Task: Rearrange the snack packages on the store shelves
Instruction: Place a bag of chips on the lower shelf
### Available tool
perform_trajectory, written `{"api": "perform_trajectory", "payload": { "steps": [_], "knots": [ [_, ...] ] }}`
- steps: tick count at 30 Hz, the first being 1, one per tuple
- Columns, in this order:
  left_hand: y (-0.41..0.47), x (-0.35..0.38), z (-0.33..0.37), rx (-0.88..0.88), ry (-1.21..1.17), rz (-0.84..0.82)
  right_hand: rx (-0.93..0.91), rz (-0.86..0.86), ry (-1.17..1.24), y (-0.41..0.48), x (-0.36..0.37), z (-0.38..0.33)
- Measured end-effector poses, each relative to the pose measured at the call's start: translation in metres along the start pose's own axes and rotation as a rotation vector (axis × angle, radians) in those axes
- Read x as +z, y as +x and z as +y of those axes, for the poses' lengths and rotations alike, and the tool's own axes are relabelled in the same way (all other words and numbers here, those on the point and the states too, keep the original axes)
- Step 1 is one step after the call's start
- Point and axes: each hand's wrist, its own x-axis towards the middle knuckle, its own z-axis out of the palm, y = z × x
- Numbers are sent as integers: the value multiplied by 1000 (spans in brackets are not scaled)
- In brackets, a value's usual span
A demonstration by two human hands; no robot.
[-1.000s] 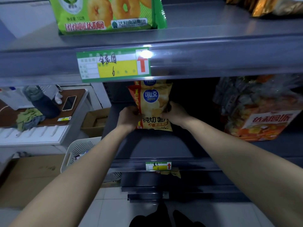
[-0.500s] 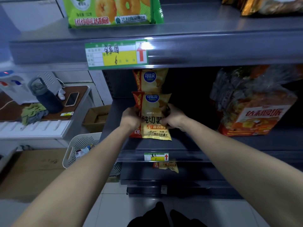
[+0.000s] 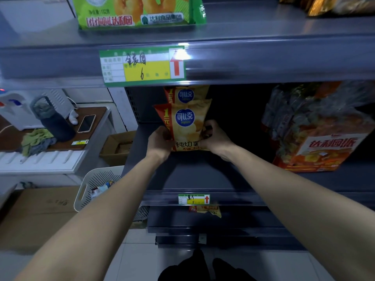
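**Chip bag**: yellow, red corner, round blue logo. It stood upright towards the left end of the middle shelf, held at both sides. It was directly in front of a second bag of the same kind, whose top showed above it.

**Left hand**: gripped the chip bag's lower left edge, fingers wrapped about it.

**Right hand**: gripped the lower right edge, fingers curled onto the front.

**Top shelf**: green pack printed with ring biscuits, near the front lip. A handwritten price tag with a red arrow sat on the lip below it.

**Middle shelf, right:** orange pack in clear wrap, well apart from the chip bag.

**Lower shelf:** third bag, only its bottom edge seen under a small tag.

**Left of shelving:** table bearing a phone, a dark bottle and a green cloth. A white basket stood just beside the shelving, with an open box behind it and a carton nearer.
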Motion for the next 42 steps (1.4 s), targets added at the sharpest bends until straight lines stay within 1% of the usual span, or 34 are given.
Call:
{"api": "perform_trajectory", "payload": {
  "steps": [4,12,21,23,26,29,33,36,38,42],
  "knots": [
    [5,1,-2,-11,-2,9,46,19,-45,7,1,2],
    [5,-1,-6,-37,-59,-15,79,-14,-134,6,2,5],
    [0,-5,-7,-65,-116,-44,91,0,-224,0,-2,0],
    [-4,-7,-7,-73,-96,-28,99,3,-268,-4,-4,0],
    [-14,-11,-7,-59,-63,-5,89,15,-428,-12,-9,-1],
    [-31,-16,-1,-2,-36,-26,37,5,-583,-24,-15,-7],
    [-58,-23,23,165,143,-100,-56,6,-751,-49,-23,-15],
    [-81,-25,47,238,237,-185,-124,-16,-839,-72,-35,-23],
    [-96,-27,65,294,270,-221,-171,-17,-892,-89,-49,-29],
    [-132,-23,112,440,329,-228,-280,39,-976,-134,-94,-31]
  ]
}}
